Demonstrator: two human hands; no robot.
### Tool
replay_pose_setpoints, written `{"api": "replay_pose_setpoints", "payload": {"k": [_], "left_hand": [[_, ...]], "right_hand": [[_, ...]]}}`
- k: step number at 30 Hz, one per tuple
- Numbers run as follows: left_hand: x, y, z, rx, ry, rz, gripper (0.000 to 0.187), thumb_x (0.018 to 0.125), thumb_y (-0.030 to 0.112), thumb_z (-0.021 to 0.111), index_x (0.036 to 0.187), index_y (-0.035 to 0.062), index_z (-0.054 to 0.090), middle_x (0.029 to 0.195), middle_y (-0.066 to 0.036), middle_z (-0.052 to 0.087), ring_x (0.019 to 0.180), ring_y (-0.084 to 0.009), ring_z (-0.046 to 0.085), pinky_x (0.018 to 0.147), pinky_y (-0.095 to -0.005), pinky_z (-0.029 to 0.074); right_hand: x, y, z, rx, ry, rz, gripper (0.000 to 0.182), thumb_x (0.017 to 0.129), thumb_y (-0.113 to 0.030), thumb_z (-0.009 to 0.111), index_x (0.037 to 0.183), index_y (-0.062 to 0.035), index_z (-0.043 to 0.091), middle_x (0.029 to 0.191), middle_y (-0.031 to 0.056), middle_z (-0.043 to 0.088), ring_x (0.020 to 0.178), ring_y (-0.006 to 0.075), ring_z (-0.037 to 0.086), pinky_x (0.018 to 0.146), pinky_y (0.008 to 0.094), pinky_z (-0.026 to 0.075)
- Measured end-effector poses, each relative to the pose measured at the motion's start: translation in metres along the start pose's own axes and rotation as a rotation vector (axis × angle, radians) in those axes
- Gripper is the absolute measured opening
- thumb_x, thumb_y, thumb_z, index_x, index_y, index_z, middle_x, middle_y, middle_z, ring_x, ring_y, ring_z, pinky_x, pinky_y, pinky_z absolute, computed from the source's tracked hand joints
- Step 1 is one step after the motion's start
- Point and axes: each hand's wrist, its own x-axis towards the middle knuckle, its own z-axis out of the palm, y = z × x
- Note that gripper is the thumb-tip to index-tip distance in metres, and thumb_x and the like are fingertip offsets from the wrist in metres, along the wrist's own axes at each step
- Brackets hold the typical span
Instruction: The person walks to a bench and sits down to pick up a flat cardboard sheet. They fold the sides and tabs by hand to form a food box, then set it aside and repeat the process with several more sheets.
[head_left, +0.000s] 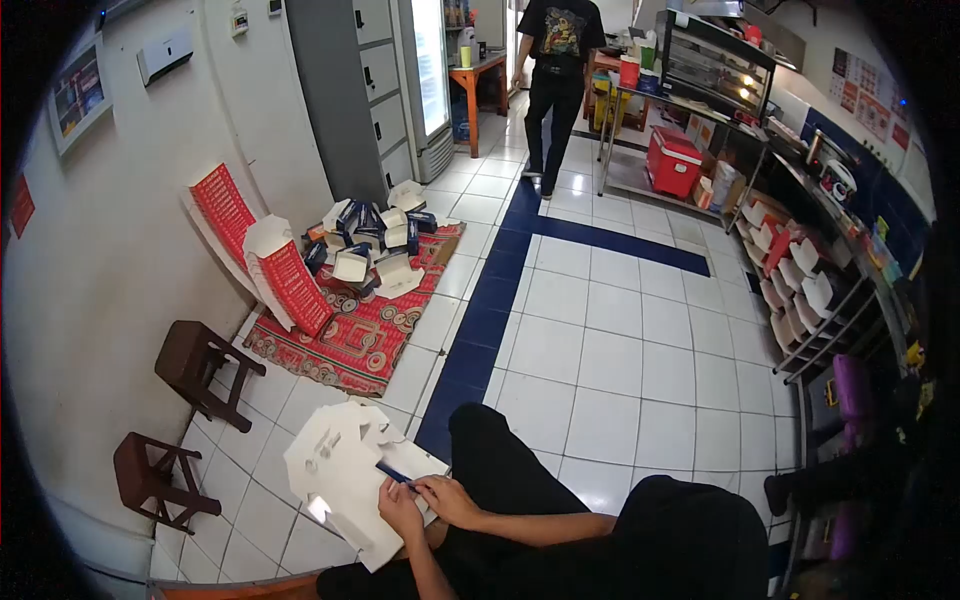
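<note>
An unfolded white cardboard food box (335,480) lies across my lap, its inner side up and its flaps and slots showing. A narrow dark blue strip, which looks like a turned-up flap of the box, runs under my fingers. My left hand (402,508) is closed on the near end of this strip, fingers pinched. Right beside it, my right hand (450,502) is also closed at the strip's edge, coming from the right. The fingertips of both hands nearly meet, and the exact grip under them is hidden.
Assembled blue-and-white boxes (365,240) are heaped on a red patterned mat (375,345), beside stacks of red printed card (290,275). Two brown stools (205,375) stand by the left wall. A person in black (555,90) is at the back. Racks with boxes (790,280) line the right.
</note>
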Motion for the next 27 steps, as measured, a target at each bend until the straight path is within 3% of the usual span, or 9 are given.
{"api": "replay_pose_setpoints", "payload": {"k": [7,10,12,15,19,24,25,26,27], "left_hand": [[0.0,-0.025,-0.005,0.287,0.181,0.161,0.033,0.086,-0.005,0.055,0.119,-0.0106,0.054,0.098,-0.023,0.067,0.086,-0.0247,0.068,0.07,-0.0315,0.056],[-0.008,-0.006,-0.004,0.139,0.116,-0.049,0.034,0.085,-0.005,0.056,0.119,-0.0088,0.055,0.094,-0.023,0.068,0.08,-0.0248,0.069,0.071,-0.0331,0.056],[-0.007,-0.005,-0.004,0.217,0.113,-0.026,0.033,0.084,-0.004,0.057,0.118,-0.0079,0.056,0.093,-0.023,0.068,0.08,-0.0242,0.069,0.071,-0.0325,0.056],[-0.012,-0.008,-0.007,0.293,0.083,0.009,0.033,0.084,-0.002,0.058,0.116,-0.0063,0.057,0.09,-0.022,0.069,0.08,-0.0231,0.069,0.07,-0.0315,0.055],[-0.025,0.007,-0.006,0.308,0.05,0.025,0.032,0.084,-0.002,0.059,0.116,-0.0051,0.059,0.089,-0.021,0.07,0.079,-0.0221,0.069,0.068,-0.0305,0.055],[-0.034,0.003,-0.005,0.151,-0.102,0.024,0.031,0.089,0.003,0.056,0.119,-0.0061,0.057,0.089,-0.017,0.071,0.076,-0.0185,0.069,0.061,-0.0317,0.055],[-0.037,-0.01,-0.004,-0.302,-0.117,-0.329,0.033,0.09,0.01,0.058,0.119,-0.0068,0.057,0.086,-0.016,0.071,0.074,-0.0184,0.067,0.061,-0.0335,0.054],[-0.032,-0.025,-0.003,0.199,-0.088,-0.041,0.038,0.089,0.018,0.062,0.118,-0.0052,0.058,0.087,-0.017,0.071,0.072,-0.0193,0.065,0.065,-0.0347,0.054],[-0.039,0.009,0.002,0.343,-0.034,-0.096,0.041,0.088,0.025,0.063,0.119,-0.0016,0.059,0.087,-0.02,0.07,0.073,-0.0247,0.067,0.07,-0.0376,0.054]], "right_hand": [[-0.003,-0.002,0.002,-0.088,-0.052,-0.171,0.022,0.091,-0.015,0.056,0.099,0.0036,0.063,0.095,0.0208,0.064,0.093,0.0366,0.061,0.082,0.0433,0.048],[-0.003,-0.004,0.0,-0.039,-0.051,-0.044,0.021,0.089,-0.015,0.059,0.099,0.0027,0.063,0.093,0.0197,0.065,0.087,0.0355,0.063,0.076,0.0416,0.051],[-0.004,-0.002,0.0,-0.027,-0.062,0.023,0.021,0.088,-0.016,0.061,0.1,0.0016,0.064,0.094,0.0182,0.066,0.084,0.0347,0.065,0.074,0.0402,0.052],[-0.015,0.006,0.002,-0.092,-0.034,-0.153,0.02,0.087,-0.015,0.062,0.099,0.0003,0.064,0.092,0.0173,0.067,0.081,0.0334,0.066,0.071,0.0392,0.053],[-0.009,0.002,0.003,0.016,0.004,-0.022,0.018,0.086,-0.013,0.064,0.098,-0.0002,0.065,0.088,0.0169,0.068,0.076,0.0305,0.068,0.067,0.0373,0.053],[-0.005,-0.018,-0.01,0.004,0.015,0.247,0.017,0.085,-0.018,0.064,0.088,-0.0027,0.071,0.079,0.016,0.069,0.07,0.02,0.069,0.065,0.0339,0.053],[-0.003,-0.032,-0.014,-0.032,-0.033,0.295,0.017,0.084,-0.017,0.064,0.088,-0.0021,0.071,0.076,0.0149,0.07,0.067,0.017,0.068,0.064,0.0336,0.052],[0.002,-0.022,-0.007,-0.044,-0.005,0.317,0.016,0.084,-0.016,0.064,0.087,-0.0011,0.071,0.077,0.0147,0.07,0.068,0.0195,0.067,0.065,0.0339,0.052],[0.006,-0.02,-0.006,-0.14,0.017,0.131,0.017,0.085,-0.017,0.065,0.086,-0.0002,0.071,0.079,0.0159,0.07,0.071,0.0203,0.067,0.068,0.0343,0.053]]}}
